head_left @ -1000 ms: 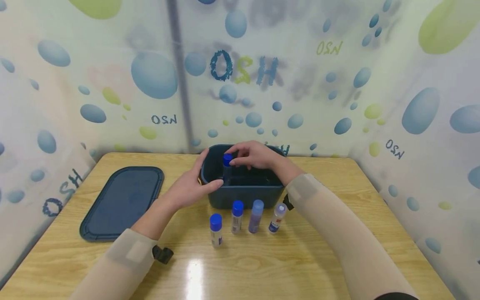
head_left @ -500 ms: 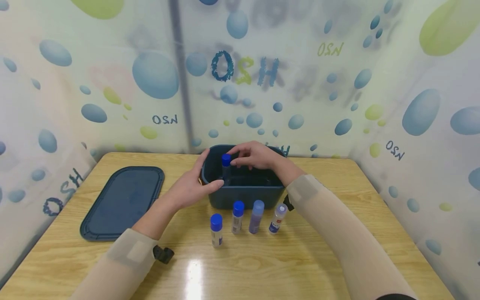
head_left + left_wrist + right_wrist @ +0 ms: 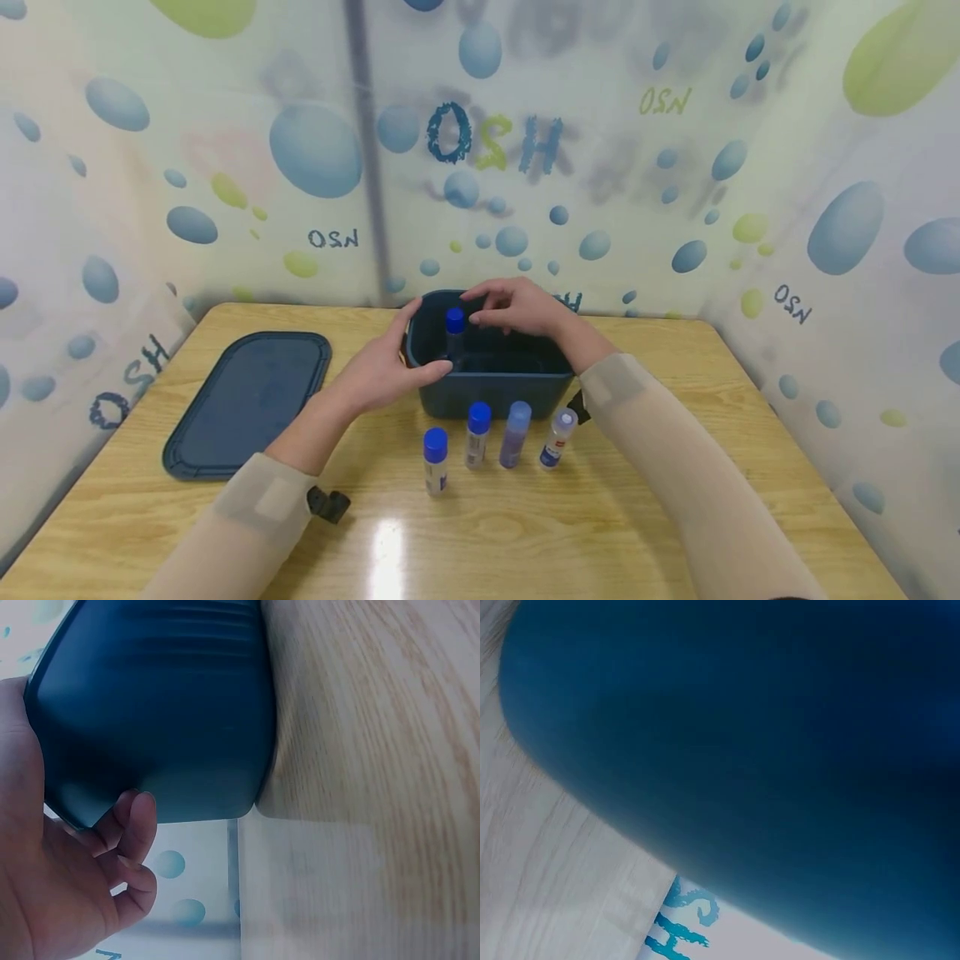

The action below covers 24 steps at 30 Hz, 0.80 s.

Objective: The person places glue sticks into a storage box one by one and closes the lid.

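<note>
A dark blue plastic bin [image 3: 495, 392] stands on the table. My left hand [image 3: 386, 367] grips its left end, the thumb over the front rim; in the left wrist view the hand's fingers [image 3: 139, 825] bend against the outer wall. Inside, at the left, a blue-capped glue stick [image 3: 454, 321] stands upright, its lower part in shadow. Just right of its cap, my right hand [image 3: 521, 308] hovers over the bin with relaxed fingers, holding nothing. Before the bin stand two blue-capped glue sticks [image 3: 435, 458], a purplish glue stick [image 3: 514, 433] and a white-capped glue stick [image 3: 558, 437].
A dark blue lid [image 3: 247, 404] lies flat at the table's left. Behind the bin rises a wall covering [image 3: 600, 183] printed with bubbles, and it continues along both sides. The right wrist view is mostly filled by the bin's wall [image 3: 705, 750].
The right hand's fingers have come away from the glue stick's cap and shifted slightly right. The glue stick stays standing in the bin. My left hand keeps its hold.
</note>
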Each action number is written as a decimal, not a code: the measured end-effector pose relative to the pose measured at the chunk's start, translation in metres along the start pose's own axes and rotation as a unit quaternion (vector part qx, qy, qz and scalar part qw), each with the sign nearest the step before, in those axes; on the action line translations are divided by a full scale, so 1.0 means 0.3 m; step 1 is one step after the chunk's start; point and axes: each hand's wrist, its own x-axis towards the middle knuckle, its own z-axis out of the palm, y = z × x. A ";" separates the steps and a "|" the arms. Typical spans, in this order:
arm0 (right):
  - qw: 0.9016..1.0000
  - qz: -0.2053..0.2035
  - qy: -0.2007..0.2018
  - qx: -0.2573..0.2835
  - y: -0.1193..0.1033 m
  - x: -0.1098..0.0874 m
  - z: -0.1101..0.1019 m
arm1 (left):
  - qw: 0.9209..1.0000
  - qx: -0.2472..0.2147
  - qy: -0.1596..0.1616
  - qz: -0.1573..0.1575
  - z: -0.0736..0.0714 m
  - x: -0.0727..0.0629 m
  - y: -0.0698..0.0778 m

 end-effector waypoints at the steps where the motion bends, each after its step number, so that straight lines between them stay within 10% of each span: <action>1: 1.000 -0.002 0.008 0.004 0.000 -0.003 -0.004 | 1.000 -0.001 -0.001 0.001 -0.001 0.001 0.001; 12: 0.997 -0.005 0.075 0.026 -0.029 -0.079 -0.060 | 1.000 -0.001 -0.009 0.005 -0.010 0.001 0.016; 24: 0.985 -0.021 0.130 0.107 -0.067 -0.320 -0.096 | 1.000 -0.003 -0.007 0.012 -0.003 -0.002 0.001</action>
